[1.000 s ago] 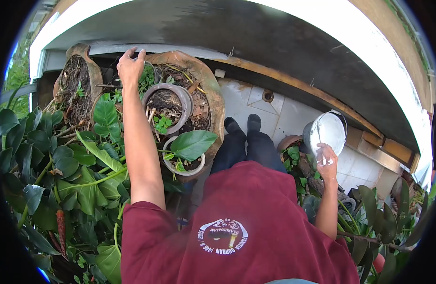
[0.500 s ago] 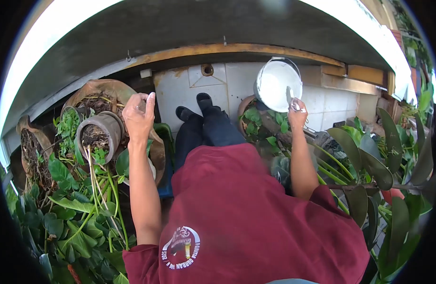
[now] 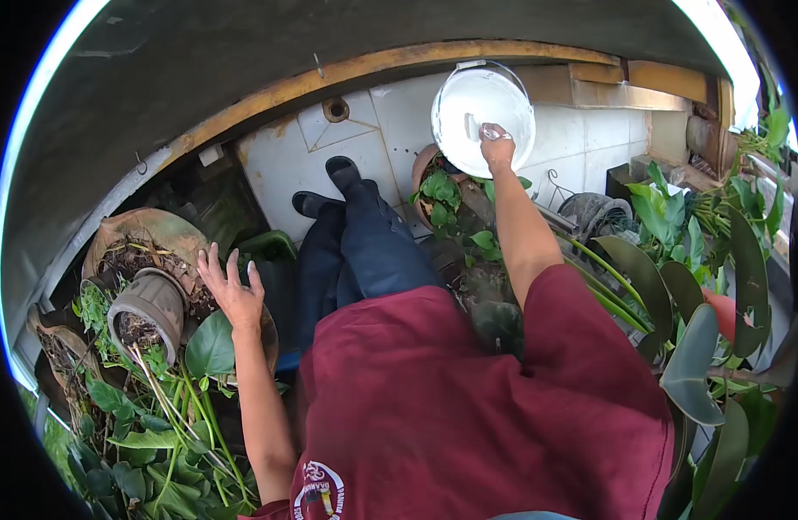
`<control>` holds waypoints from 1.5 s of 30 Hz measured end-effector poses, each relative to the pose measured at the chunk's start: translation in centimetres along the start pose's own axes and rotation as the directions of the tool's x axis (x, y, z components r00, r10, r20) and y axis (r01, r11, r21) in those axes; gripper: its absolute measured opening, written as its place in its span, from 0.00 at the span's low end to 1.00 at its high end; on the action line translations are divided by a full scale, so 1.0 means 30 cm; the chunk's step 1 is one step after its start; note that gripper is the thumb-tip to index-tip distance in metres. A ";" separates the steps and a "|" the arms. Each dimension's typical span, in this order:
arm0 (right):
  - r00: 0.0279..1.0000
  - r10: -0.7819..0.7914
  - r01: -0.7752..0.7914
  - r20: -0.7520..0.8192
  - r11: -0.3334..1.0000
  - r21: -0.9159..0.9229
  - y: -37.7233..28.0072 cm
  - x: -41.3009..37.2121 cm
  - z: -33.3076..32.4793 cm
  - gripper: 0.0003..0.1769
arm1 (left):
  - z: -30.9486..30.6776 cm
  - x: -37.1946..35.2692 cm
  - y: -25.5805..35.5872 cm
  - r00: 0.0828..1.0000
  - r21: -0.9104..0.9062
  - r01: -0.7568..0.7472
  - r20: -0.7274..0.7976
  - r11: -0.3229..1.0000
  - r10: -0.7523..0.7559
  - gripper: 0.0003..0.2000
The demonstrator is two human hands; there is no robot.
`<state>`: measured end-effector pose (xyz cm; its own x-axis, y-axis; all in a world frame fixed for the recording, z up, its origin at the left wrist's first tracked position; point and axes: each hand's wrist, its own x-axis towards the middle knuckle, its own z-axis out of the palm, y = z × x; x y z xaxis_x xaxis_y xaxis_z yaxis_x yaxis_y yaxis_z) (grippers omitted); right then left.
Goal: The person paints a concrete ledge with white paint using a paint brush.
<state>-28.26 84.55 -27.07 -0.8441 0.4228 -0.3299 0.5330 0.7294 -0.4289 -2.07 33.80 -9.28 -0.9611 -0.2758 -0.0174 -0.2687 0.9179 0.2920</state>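
Two hands in view, only one loaded. Right hand (image 3: 496,146) is curled closed around a small tool (image 3: 472,126), mostly hidden by the fingers; visible end is whitish (exact type unclear). Fingers carry white smears. Tool sits over the mouth of the bucket (image 3: 451,113); can't tell if it touches the inside. Bucket's inside is white, wire handle (image 3: 522,80) up around the far rim. What the bucket rests on is hidden.

Left hand (image 3: 234,290) is wide open, fingers spread, nothing held. It's in front of the brown planter (image 3: 156,225), near the grey pot (image 3: 149,295) (tilted, soil inside). Contact with the planter: can't tell.

Next out: a leafy plant (image 3: 442,192) in a pot just beside the bucket, near side. Shoes (image 3: 345,176) stand on white tiles (image 3: 282,165), left of the bucket; drain hole (image 3: 335,109) just beyond them. Past that, a yellow-brown beam (image 3: 399,54) runs along the underside of a dark slab (image 3: 217,52). Big green leaves crowd both sides.
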 end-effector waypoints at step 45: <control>0.895 0.374 -0.315 0.242 0.150 0.937 0.303 0.003 -0.126 0.16 | 0.049 -0.019 -0.017 0.999 0.172 -0.041 -0.024 0.984 0.045 0.20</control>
<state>-23.70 93.27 -27.81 -0.5422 0.5212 -0.6590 0.4014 -0.5283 -0.7482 -1.49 33.90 -10.83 -0.9704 -0.2407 0.0189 -0.2367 0.9637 0.1234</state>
